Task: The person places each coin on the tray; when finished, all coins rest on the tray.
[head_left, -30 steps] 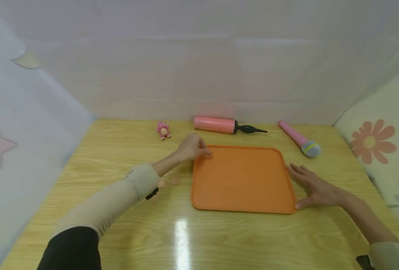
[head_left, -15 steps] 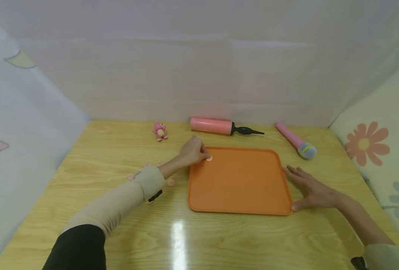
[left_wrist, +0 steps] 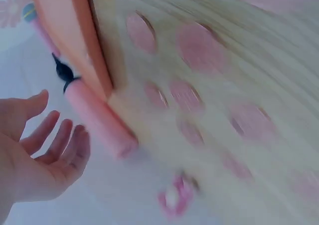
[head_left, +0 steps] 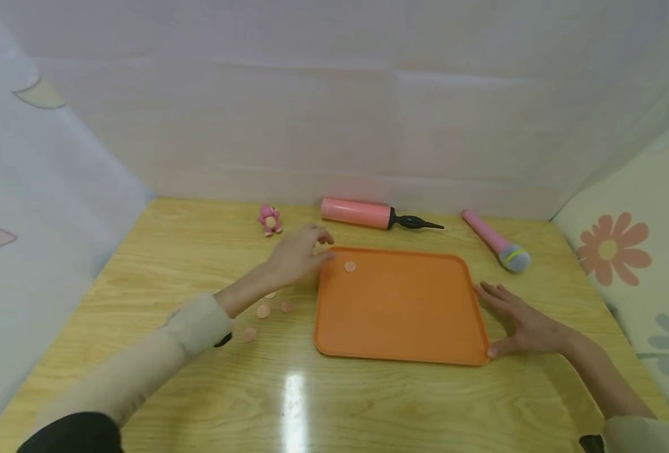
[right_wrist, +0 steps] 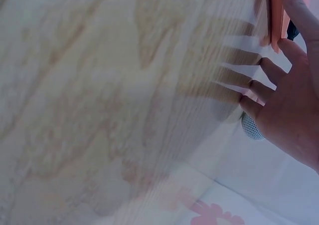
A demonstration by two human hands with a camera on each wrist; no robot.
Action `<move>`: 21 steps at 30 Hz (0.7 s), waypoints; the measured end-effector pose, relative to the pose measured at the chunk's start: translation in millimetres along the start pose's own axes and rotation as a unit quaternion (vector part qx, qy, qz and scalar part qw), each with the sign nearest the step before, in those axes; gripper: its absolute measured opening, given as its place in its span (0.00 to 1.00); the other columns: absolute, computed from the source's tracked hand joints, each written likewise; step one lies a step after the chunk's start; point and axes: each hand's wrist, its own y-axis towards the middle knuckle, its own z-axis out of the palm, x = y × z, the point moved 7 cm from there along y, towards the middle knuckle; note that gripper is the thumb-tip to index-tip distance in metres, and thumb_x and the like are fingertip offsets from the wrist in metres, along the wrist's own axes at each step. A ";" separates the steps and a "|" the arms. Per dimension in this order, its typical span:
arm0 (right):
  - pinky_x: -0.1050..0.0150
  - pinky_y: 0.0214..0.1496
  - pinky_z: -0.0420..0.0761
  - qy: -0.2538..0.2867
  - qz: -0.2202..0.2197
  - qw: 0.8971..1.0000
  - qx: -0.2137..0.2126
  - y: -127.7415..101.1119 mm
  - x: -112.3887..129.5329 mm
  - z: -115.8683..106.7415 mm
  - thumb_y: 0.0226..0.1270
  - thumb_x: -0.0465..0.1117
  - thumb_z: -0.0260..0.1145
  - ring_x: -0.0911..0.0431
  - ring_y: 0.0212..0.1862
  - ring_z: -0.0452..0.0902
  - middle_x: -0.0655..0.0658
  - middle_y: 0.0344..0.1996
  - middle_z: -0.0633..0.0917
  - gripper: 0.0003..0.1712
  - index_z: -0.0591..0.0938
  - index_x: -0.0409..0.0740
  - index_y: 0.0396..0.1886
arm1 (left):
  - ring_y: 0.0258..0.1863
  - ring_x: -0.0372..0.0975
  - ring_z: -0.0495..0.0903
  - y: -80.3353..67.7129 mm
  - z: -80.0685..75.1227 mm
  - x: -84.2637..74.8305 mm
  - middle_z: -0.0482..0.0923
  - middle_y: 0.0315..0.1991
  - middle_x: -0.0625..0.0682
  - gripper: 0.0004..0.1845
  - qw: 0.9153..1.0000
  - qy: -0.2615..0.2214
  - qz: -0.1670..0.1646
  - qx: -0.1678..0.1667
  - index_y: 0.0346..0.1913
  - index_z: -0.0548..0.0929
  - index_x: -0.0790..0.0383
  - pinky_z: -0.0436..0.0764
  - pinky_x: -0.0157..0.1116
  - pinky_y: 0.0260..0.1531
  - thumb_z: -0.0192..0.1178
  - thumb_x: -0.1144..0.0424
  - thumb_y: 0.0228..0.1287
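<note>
My left hand (head_left: 297, 255), fingers loose and empty, hovers at the orange tray (head_left: 402, 327)'s far-left corner, nearer the loose pink discs (head_left: 263, 311) lying on the table behind it than my right hand (head_left: 518, 321), which lies flat against the opposite rim.

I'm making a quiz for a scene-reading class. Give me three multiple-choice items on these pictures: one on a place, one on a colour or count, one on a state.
1. Where does the small pink round disc lie that is apart from the others?
A. inside the flat orange plastic tray
B. beside the pink toy microphone
C. under the right hand

2. How many pink discs lie on the tray?
A. none
B. one
C. four

3. How is the left hand?
A. gripping the pink balloon pump
B. open, holding nothing
C. pressed flat inside the tray

Answers:
1 A, the disc sits near the tray's far left corner.
2 B, the other discs lie on the wooden table.
3 B, the left wrist view shows spread, empty fingers.
</note>
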 end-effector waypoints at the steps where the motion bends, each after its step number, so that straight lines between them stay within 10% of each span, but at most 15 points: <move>1: 0.18 0.53 0.46 -0.004 -0.002 1.000 0.000 -0.4 -0.5 -0.1 0.45 0.48 0.81 0.16 0.66 0.36 0.19 0.70 0.50 0.65 0.53 0.34 0.76 | 0.45 0.47 0.81 -13.6 -11.9 4.1 0.80 0.48 0.55 0.17 1.000 0.018 0.009 -0.004 0.50 0.83 0.62 0.81 0.41 0.37 0.67 0.56 0.63; 6: 0.18 0.54 0.44 -0.009 -0.003 1.000 -0.008 -6.0 -3.1 -7.5 0.44 0.47 0.81 0.16 0.65 0.35 0.19 0.70 0.49 0.66 0.52 0.33 0.76 | 0.46 0.58 0.81 -88.2 -53.5 52.2 0.79 0.51 0.66 0.21 0.992 0.119 -0.017 -0.042 0.53 0.80 0.70 0.83 0.48 0.34 0.67 0.59 0.63; 12: 0.18 0.53 0.44 0.000 0.008 1.000 -0.010 -13.0 -7.3 -15.3 0.43 0.45 0.82 0.16 0.66 0.36 0.20 0.71 0.50 0.66 0.52 0.38 0.77 | 0.58 0.70 0.68 -156.7 -45.0 108.2 0.67 0.59 0.79 0.26 0.988 0.130 -0.058 -0.053 0.62 0.69 0.81 0.72 0.63 0.51 0.59 0.63 0.70; 21: 0.19 0.53 0.46 -0.003 0.003 1.000 -0.011 -12.0 -14.4 -14.2 0.42 0.44 0.82 0.17 0.66 0.37 0.21 0.71 0.51 0.66 0.53 0.36 0.76 | 0.57 0.73 0.66 -182.2 -19.0 103.3 0.65 0.59 0.81 0.25 0.975 0.206 -0.015 -0.083 0.59 0.70 0.86 0.70 0.64 0.51 0.56 0.65 0.70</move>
